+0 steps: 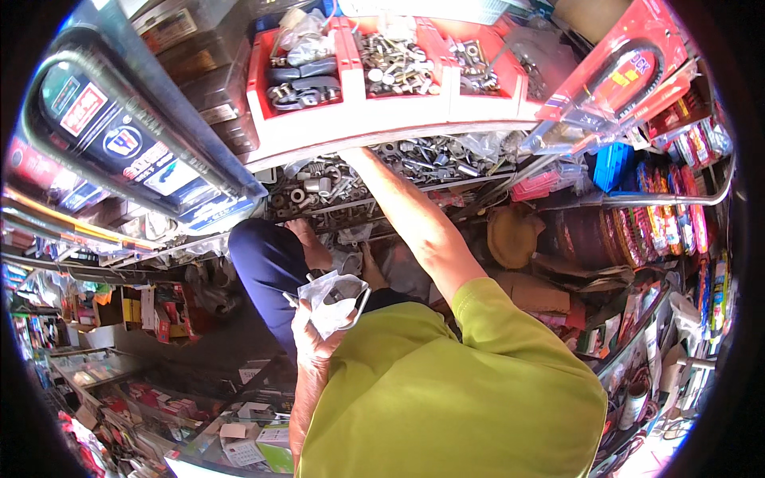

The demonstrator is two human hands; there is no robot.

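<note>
My left hand (316, 341) is closed around a clear plastic bag (331, 304), held up in front of my chest. A bent metal rod, U-shaped as far as I can see, sticks out at the bag's sides. My right arm stretches forward to a tray of loose metal hardware (430, 159) below a white shelf edge. Only the wrist end of my right hand (356, 156) shows; the shelf edge hides its fingers, so whether they hold anything is unclear. Nuts, bolts and washers fill the tray around that spot.
Red bins (351, 99) of bolts and fittings stand above the tray. Packaged locks hang close by, a blue one (119, 135) at left and a red one (629, 72) at right. A metal rail (669, 199) crosses the right side. Boxes (243, 442) lie at lower left.
</note>
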